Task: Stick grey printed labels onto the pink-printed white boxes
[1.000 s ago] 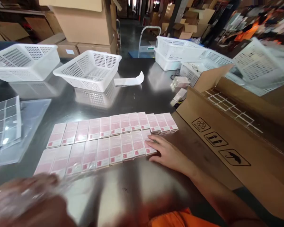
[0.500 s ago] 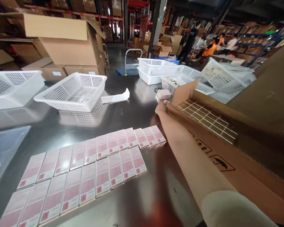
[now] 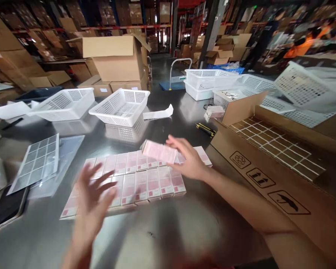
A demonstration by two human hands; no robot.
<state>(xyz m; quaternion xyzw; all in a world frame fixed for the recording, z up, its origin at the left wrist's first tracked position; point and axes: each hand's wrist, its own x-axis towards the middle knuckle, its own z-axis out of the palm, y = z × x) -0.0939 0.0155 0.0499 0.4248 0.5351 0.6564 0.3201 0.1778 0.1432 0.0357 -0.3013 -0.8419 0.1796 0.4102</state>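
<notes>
My right hand (image 3: 189, 158) is closed on a small pink and white box (image 3: 159, 151), lifted above the rows of like boxes. Those pink boxes (image 3: 141, 186) lie flat side by side in two rows on the metal table. Over the left end of the rows hovers my left hand (image 3: 92, 194), fingers spread, slightly blurred and holding nothing. To the right stands an open cardboard carton (image 3: 240, 168) with a white grid divider (image 3: 274, 144) inside. A yellow and black cutter (image 3: 205, 129) lies at the carton's near corner.
White perforated baskets (image 3: 120, 108) stand along the table's far side, with more stacked at the back right. On the left are a divider sheet (image 3: 39, 157), clear plastic and a dark phone (image 3: 9, 207). A white paper strip (image 3: 158, 113) lies mid-table. People stand in the background.
My right hand has left the carton's edge and now holds a pink box above the rows. My left hand has come into view. The view has swung left, and the cutter now shows.
</notes>
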